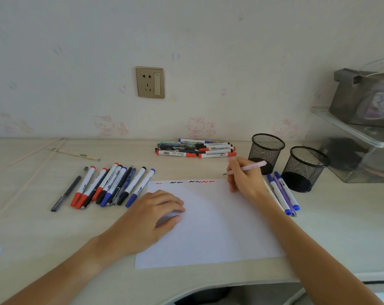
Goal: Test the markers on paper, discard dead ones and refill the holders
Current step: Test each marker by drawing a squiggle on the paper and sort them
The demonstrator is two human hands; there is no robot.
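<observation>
My left hand (158, 213) lies on the thin white paper (208, 227), fingers loosely curled and holding nothing, pinning the sheet to the pale wood-grain desk (54, 234). My right hand (244, 181) pinches a slim pink pen (246, 168), tip poised just above the paper's far right corner. A row of red, black and blue squiggles (191, 182) runs along the far edge, so I judge testing well underway. Smooth plastic markers fan out left (111, 186); a few lie right (283, 192); another pile (196, 148) waits farther back. Both black wire-mesh holders (266, 153) look empty, so refilling remains
</observation>
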